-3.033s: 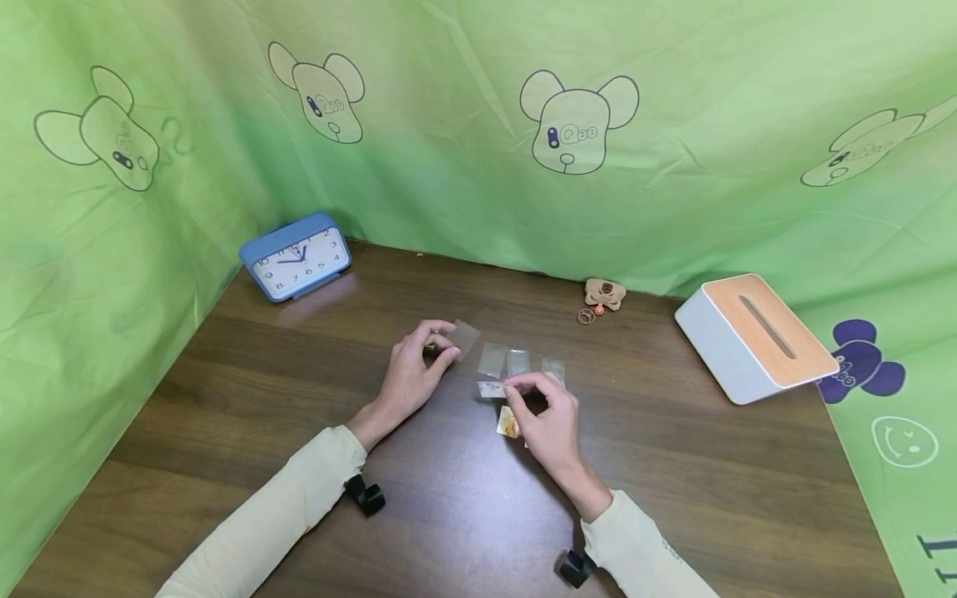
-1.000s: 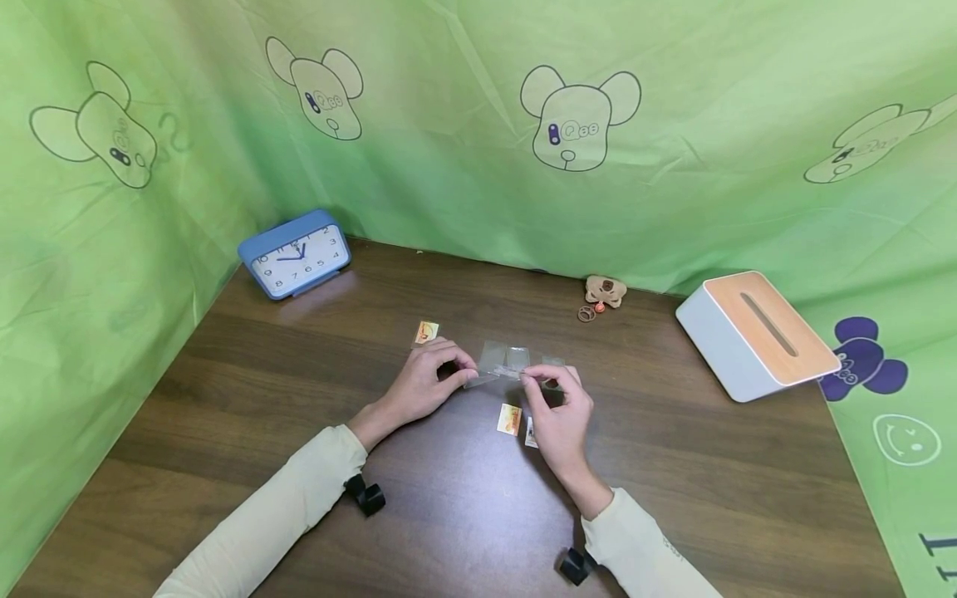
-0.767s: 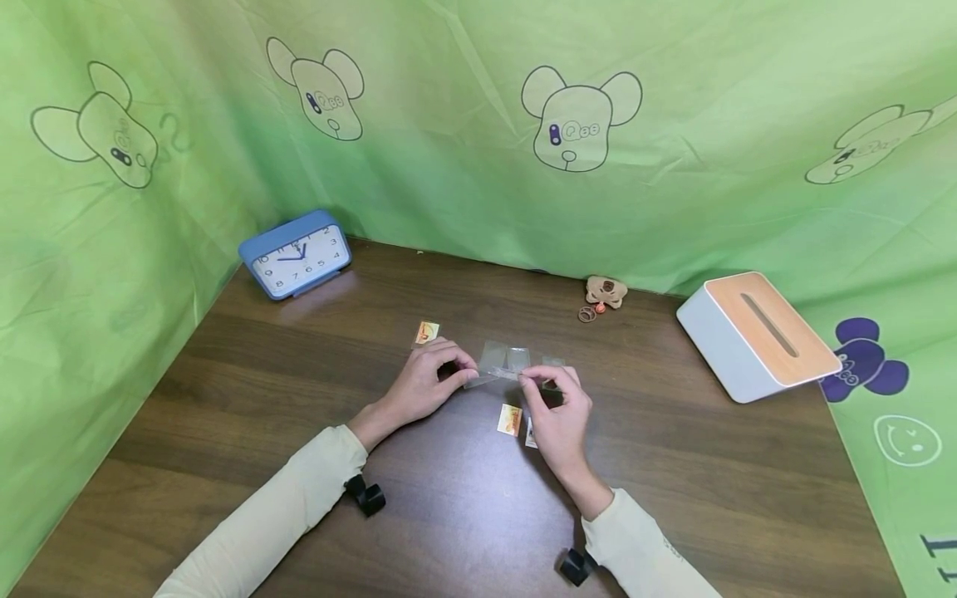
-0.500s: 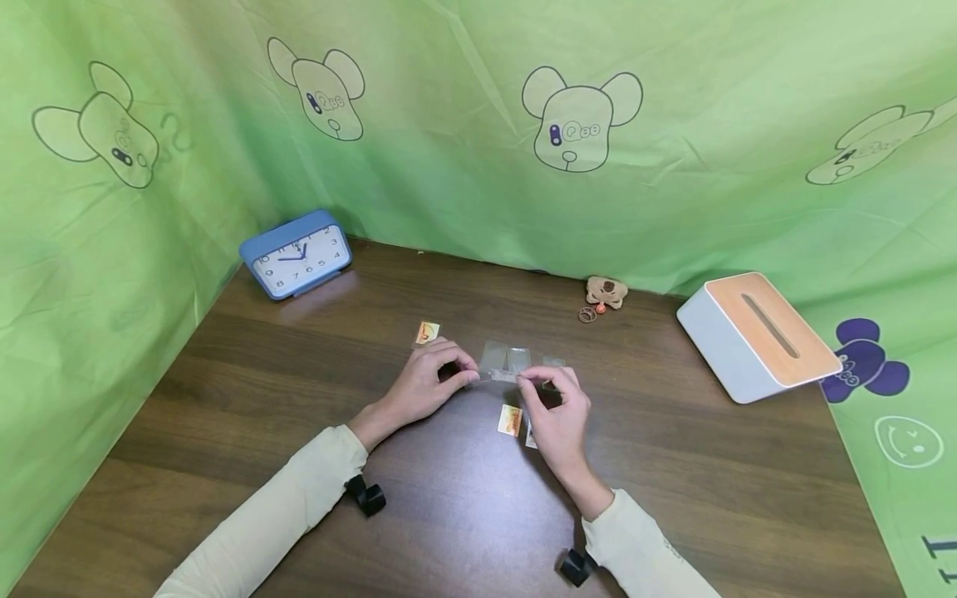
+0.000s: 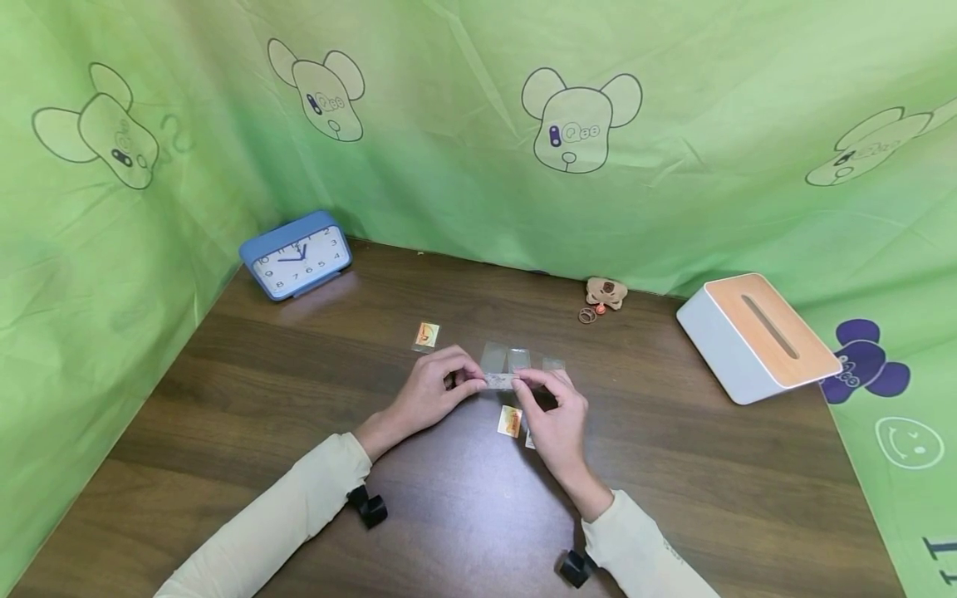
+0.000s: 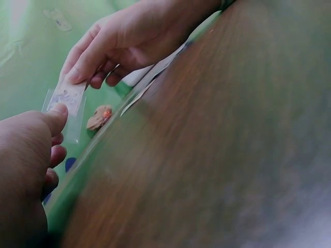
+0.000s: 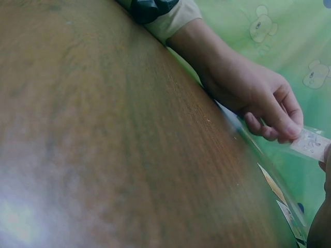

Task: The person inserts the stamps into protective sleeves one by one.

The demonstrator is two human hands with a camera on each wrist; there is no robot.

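My left hand (image 5: 434,386) pinches a small clear plastic sleeve (image 6: 77,126) between thumb and fingers. Opposite it, my right hand (image 5: 557,415) pinches one end of a small stamp-like card (image 6: 71,94), pale with bluish print. Much of the card lies within the sleeve's outline, its far end at the right fingertips. Both hands are close together over the middle of the table. Just beyond them lie several flat clear sleeves (image 5: 493,357). A yellow-orange card (image 5: 510,421) lies nearer, and another card (image 5: 530,441) is partly hidden by my right hand.
A yellow-orange card in a clear sleeve (image 5: 426,335) lies beyond my left hand. A blue clock (image 5: 296,256) stands at the back left, a brown bear-shaped keychain (image 5: 604,292) at the back. A tissue box (image 5: 755,336) with a wooden top stands at the right.
My left hand has left the sleeved yellow-orange card at the back left and taken another sleeve. It has brought this to the card in my right hand; the two now overlap.
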